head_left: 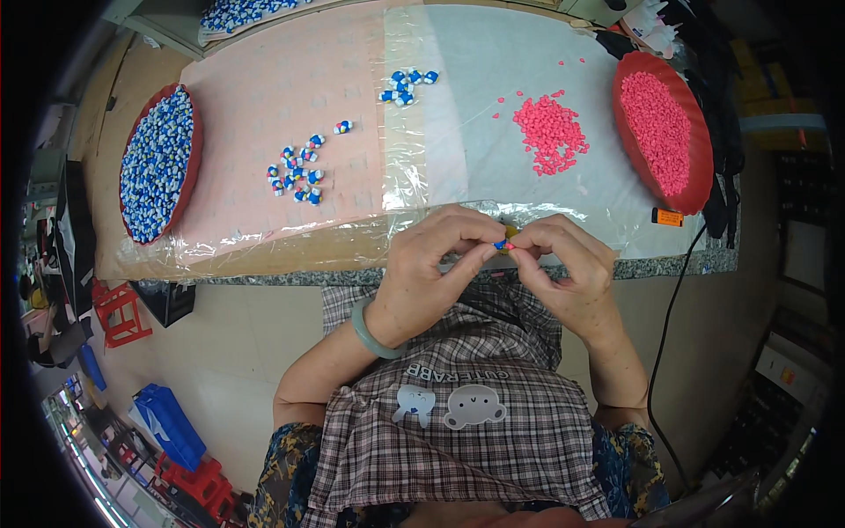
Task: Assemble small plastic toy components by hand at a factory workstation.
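Close to the table's front edge, my left hand [429, 275] pinches a tiny blue figurine [500, 245] between thumb and forefinger. My right hand [570, 266] meets it from the other side, its fingertips closed on a small pink piece [510, 247] that touches the figurine. A bit of yellow shows just behind the fingertips; I cannot tell what it is. Left of centre lies a loose group of blue-and-white figurines [301, 167], some with pink on them. Farther back is another cluster of blue-and-white figurines [403, 88]. A heap of pink pieces [549, 132] is spread beyond my right hand.
A red tray [197, 145] full of blue-and-white figurines stands at the left. Another red tray [695, 132] holds pink pieces at the right, with a small orange-and-black object [667, 217] before it. Clear plastic sheeting [352, 231] covers the table. A black cable [666, 334] hangs at the right.
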`<state>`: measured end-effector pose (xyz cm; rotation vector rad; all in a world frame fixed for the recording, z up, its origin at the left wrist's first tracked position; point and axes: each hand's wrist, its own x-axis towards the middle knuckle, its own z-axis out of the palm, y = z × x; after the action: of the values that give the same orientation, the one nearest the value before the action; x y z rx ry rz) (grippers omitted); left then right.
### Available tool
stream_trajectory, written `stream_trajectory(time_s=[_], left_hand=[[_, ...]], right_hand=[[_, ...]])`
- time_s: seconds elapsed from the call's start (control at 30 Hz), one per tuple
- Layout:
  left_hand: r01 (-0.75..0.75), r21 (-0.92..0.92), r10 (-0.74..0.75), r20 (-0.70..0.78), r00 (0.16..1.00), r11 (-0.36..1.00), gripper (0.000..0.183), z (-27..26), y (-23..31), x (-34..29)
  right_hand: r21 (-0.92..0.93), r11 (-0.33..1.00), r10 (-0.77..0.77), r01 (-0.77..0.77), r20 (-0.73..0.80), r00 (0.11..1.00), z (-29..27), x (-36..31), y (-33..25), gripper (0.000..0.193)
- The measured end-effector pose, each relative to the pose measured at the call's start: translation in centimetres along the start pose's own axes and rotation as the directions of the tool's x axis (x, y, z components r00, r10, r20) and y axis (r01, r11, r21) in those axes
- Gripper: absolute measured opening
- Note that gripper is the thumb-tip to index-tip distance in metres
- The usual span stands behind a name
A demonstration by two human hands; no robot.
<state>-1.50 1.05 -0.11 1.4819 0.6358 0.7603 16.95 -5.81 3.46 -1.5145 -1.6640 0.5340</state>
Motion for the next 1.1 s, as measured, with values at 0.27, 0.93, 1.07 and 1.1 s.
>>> stream_trajectory(time_s=[0.27, 0.93, 1.07, 1.1], left_hand=[[-0.107, 0.133, 0.111, -0.024, 0.994, 0.985, 0.017, 0.1, 0.2, 0.2], [-0.353, 0.254, 0.358, 0.027, 0.933, 0.901, 0.023, 0.6, -0.1, 0.1], [-0.388, 0.275, 0.386, 0.064, 0.920, 0.880, 0.025, 0.5, -0.3, 0.2], [-0.387, 0.275, 0.381, 0.079, 0.921, 0.880, 0.024, 0.4, -0.4, 0.1]], right_hand=[[-0.004, 1.000, 0.010, -0.010, 0.024, 1.000, 0.0, 0.0, 0.1, 0.017], [0.499, 0.586, 0.467, -0.639, 0.437, 0.769, -2.0, 0.3, 1.5, 0.021], [0.500, 0.590, 0.475, -0.634, 0.421, 0.773, -1.7, 0.0, 1.4, 0.021], [0.522, 0.579, 0.458, -0.626, 0.426, 0.780, -1.7, -0.3, 1.3, 0.020]])
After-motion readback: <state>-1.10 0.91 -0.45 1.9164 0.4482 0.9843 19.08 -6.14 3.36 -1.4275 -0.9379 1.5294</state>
